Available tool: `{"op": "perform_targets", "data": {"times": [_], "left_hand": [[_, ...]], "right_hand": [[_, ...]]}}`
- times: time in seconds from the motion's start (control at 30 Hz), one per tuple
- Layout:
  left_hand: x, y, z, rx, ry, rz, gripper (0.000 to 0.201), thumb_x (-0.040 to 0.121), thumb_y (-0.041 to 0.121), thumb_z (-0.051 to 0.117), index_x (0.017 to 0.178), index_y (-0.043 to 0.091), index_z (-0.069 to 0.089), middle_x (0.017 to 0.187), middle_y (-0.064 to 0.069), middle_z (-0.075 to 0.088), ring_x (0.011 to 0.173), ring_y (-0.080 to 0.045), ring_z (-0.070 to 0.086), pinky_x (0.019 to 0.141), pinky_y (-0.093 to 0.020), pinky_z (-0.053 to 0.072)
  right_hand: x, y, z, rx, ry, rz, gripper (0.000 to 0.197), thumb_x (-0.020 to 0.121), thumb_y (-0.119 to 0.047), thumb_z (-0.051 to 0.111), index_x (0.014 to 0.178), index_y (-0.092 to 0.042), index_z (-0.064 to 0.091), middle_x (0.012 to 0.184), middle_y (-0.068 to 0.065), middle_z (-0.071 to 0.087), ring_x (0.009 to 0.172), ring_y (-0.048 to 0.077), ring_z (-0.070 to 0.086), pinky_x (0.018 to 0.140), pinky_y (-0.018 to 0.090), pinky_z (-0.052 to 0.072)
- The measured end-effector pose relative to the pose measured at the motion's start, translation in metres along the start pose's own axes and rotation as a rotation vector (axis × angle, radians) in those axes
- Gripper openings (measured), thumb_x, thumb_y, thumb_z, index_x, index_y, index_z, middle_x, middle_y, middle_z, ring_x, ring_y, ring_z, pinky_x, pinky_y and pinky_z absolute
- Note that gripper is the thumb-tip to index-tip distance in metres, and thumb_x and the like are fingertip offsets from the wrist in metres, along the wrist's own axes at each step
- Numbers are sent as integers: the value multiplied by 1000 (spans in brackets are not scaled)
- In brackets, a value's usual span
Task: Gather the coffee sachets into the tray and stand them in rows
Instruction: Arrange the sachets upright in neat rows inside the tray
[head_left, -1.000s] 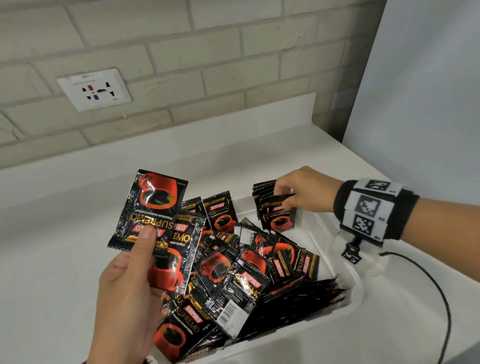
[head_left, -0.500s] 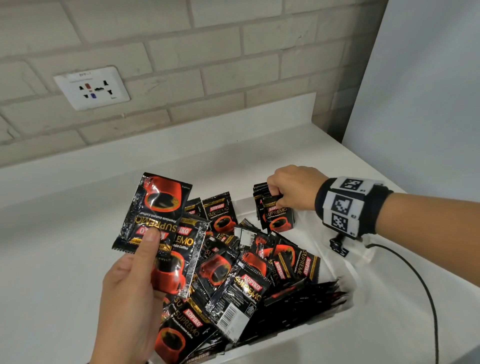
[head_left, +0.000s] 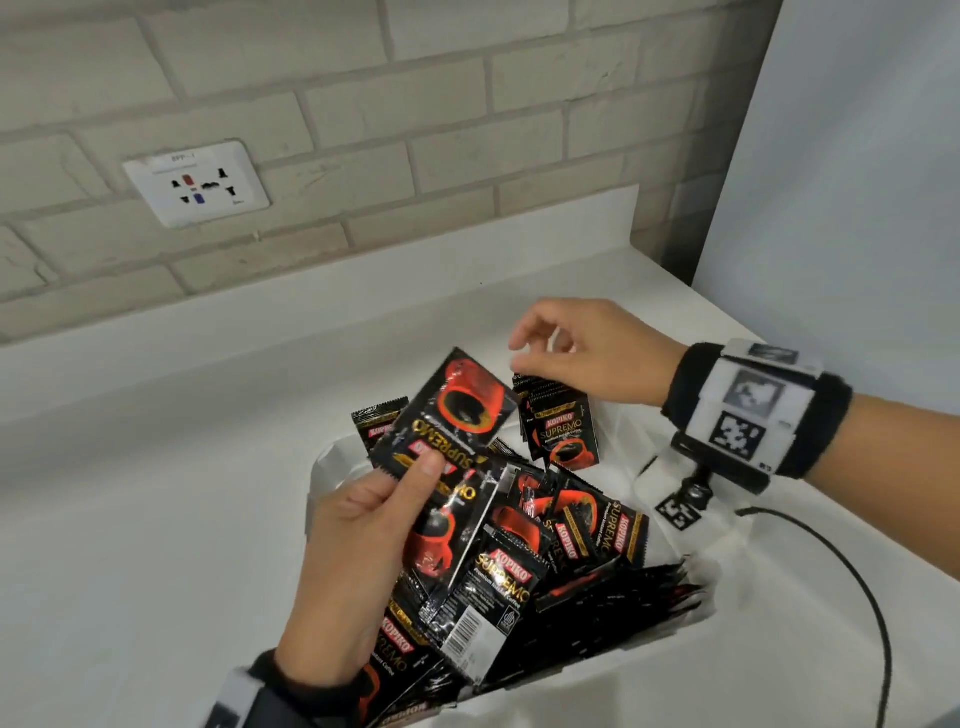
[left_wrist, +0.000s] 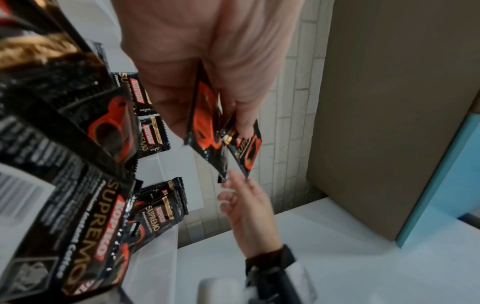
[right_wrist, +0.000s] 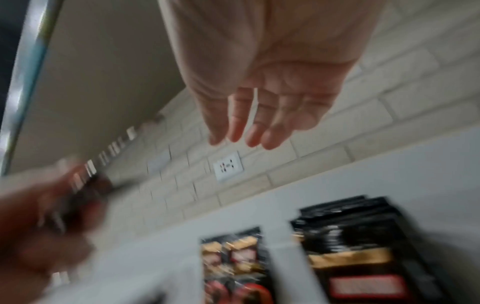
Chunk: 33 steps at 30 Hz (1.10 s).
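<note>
A white tray (head_left: 326, 470) holds a loose heap of black and red coffee sachets (head_left: 524, 561). At its far end a short stack of sachets (head_left: 563, 431) stands upright. My left hand (head_left: 415, 480) hovers over the tray's left side and pinches two sachets (head_left: 457, 410) between thumb and fingers; the left wrist view shows the same two sachets (left_wrist: 207, 125). My right hand (head_left: 524, 353) is just above the standing stack, fingers loosely spread, holding nothing. In the blurred right wrist view the right hand (right_wrist: 241, 131) is empty too.
The tray sits on a white counter (head_left: 156, 519) against a brick wall with a socket plate (head_left: 197, 184). A pale panel (head_left: 857, 208) rises at the right. A black cable (head_left: 857, 571) from the right wrist band lies across the counter beside the tray.
My right hand has let go of the standing stack, lifted and opened. My left hand has carried its two sachets to the right, toward the right hand.
</note>
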<state>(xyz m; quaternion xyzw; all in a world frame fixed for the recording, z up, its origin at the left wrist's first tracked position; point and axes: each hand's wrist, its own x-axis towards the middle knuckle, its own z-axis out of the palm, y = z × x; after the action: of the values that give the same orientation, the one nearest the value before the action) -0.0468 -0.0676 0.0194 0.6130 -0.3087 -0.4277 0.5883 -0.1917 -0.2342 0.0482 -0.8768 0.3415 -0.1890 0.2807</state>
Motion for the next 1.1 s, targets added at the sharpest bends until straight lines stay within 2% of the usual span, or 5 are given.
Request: {"op": "perform_targets", "data": {"times": [0.23,0.43,0.57,0.83,1.1], "left_hand": [[4,-3,13,78,-96,50,13,66,26,69,58,16,72,48,-3,57,39,-10,49,37,-17,41],[8,-7,3,3,-146,57,60,78,-15,57,116,31,55,88,4,73,63,-5,65,53,-17,51],[9,-9,2,-30,-183,32,70,80,-19,52,134,26,41,85,1,73,64,-8,65,55,-19,51],[11,-6,24,-282,-2,111,39,86,-2,50,121,14,55,107,-9,67,85,-21,64,58,-25,55],[1,-7,49,-280,-178,147,19,92,27,43,106,20,55,80,7,72,64,-4,66,52,-16,53]], "right_hand": [[-17,-35,-4,222,-288,-75,36,75,-16,73,108,-24,61,90,-10,62,77,8,62,77,20,50],[-15,-13,-16,521,224,75,20,75,-11,71,75,-27,59,75,-10,63,70,4,61,75,25,52],[-27,-14,-18,715,2,165,20,60,-21,69,76,-17,56,76,-2,65,66,11,64,65,27,55],[-48,-22,18,1306,-59,399,42,61,-11,65,100,-3,53,93,16,66,73,20,69,63,33,59],[-56,-32,47,977,51,470,27,73,-41,63,82,-17,54,79,1,63,65,9,53,51,16,33]]}}
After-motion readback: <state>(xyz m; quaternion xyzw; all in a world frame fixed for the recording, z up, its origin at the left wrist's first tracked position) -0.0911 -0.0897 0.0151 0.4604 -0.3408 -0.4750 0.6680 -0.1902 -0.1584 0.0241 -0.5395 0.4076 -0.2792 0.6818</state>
